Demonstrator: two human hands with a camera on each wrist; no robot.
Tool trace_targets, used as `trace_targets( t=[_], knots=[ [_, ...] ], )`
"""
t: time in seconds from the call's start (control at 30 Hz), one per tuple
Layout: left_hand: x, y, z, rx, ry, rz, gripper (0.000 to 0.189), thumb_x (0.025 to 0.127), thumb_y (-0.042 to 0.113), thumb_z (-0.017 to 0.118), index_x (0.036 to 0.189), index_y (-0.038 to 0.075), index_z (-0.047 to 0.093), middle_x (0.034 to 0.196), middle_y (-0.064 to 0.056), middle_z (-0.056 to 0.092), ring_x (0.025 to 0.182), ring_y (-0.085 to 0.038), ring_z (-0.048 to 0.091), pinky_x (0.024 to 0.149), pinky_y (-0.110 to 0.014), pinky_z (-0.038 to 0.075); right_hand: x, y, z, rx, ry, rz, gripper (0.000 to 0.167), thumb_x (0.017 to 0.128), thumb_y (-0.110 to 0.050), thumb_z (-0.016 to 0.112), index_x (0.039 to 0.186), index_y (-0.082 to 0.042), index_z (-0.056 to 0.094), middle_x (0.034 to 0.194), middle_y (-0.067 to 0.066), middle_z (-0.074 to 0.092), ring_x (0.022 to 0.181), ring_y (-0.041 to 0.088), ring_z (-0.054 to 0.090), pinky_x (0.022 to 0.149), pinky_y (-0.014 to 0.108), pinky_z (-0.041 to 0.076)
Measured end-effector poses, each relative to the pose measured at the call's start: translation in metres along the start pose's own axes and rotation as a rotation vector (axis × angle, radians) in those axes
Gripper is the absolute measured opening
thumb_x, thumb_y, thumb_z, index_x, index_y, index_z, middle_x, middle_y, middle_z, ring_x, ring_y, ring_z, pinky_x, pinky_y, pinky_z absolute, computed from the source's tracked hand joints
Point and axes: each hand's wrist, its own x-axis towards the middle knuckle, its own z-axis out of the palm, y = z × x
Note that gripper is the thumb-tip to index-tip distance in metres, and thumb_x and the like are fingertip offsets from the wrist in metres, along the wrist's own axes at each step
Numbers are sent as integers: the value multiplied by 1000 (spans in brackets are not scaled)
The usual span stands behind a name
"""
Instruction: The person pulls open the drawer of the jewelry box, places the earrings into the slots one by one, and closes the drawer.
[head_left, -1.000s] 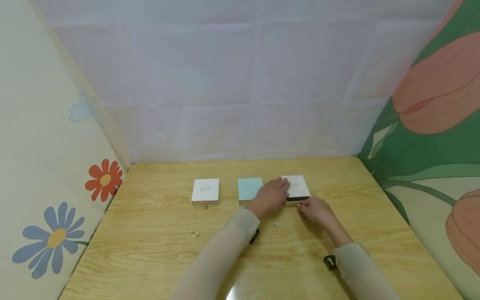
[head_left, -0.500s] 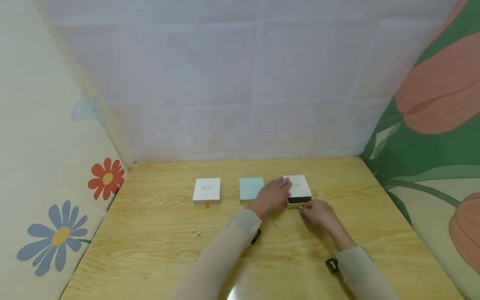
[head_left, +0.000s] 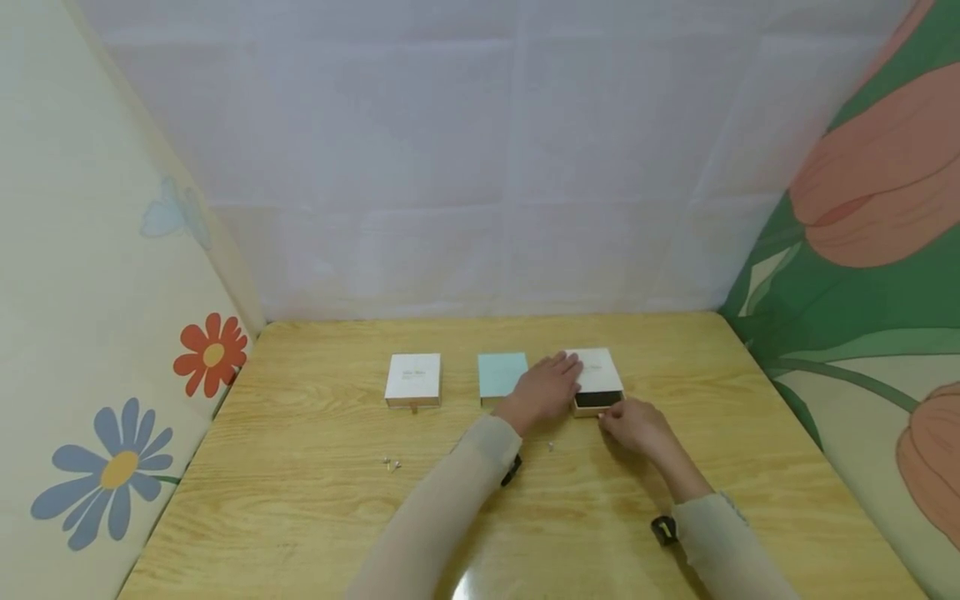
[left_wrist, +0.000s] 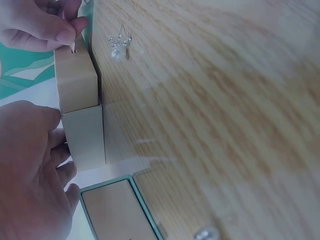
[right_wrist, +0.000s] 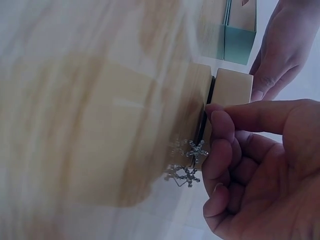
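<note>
In the head view my left hand (head_left: 542, 390) lies on the left part of a white drawer box (head_left: 597, 369). The left wrist view shows its fingers bent against the sleeve of the box (left_wrist: 86, 137). My right hand (head_left: 633, 423) pinches a small tab at the front of the beige drawer (left_wrist: 76, 82). That drawer sticks partly out, showing a dark inside. A pearl earring with clear stones (left_wrist: 119, 49) lies on the table by the box. Two snowflake-shaped pieces (right_wrist: 190, 165) show beside the right hand's fingers in the right wrist view.
A teal box (head_left: 501, 373) stands left of the white one, partly behind the left hand. Farther left is another white box (head_left: 413, 377) with a brown tab. Small earrings (head_left: 392, 464) lie on the wooden table (head_left: 285, 467). A pale cloth wall (head_left: 450, 167) rises behind.
The drawer has come farther out toward me as the right hand pulled its tab, so more dark inside shows. The left hand has stayed on the white box.
</note>
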Motion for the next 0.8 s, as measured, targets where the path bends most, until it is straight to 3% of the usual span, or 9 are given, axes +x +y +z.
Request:
trace_targets(
  t=[0.17, 0.47, 0.8],
  knots=[
    [-2, 0, -3, -5, 15, 9, 53, 112, 37, 25, 162, 17, 25, 168, 2, 20, 155, -16, 18, 127, -33, 17, -1, 1, 1, -16, 0, -8, 27, 99, -24, 59, 80, -9, 71, 73, 5, 61, 67, 21, 53, 59, 31, 41],
    [-4, -1, -6, -5, 14, 12, 53, 113, 36, 24, 162, 16, 25, 168, 1, 21, 155, -17, 19, 127, -34, 18, -2, 2, 1, -23, 15, -35, 29, 98, -23, 59, 74, -10, 66, 69, 4, 58, 64, 19, 50, 57, 30, 39],
    [0, -1, -2, 0, 1, 8, 54, 113, 37, 22, 163, 18, 22, 169, 3, 18, 156, -15, 16, 127, -32, 16, -6, -1, 0, -22, -9, -6, 24, 97, -23, 60, 86, -7, 74, 73, 5, 61, 66, 20, 52, 58, 31, 41]
  ],
)
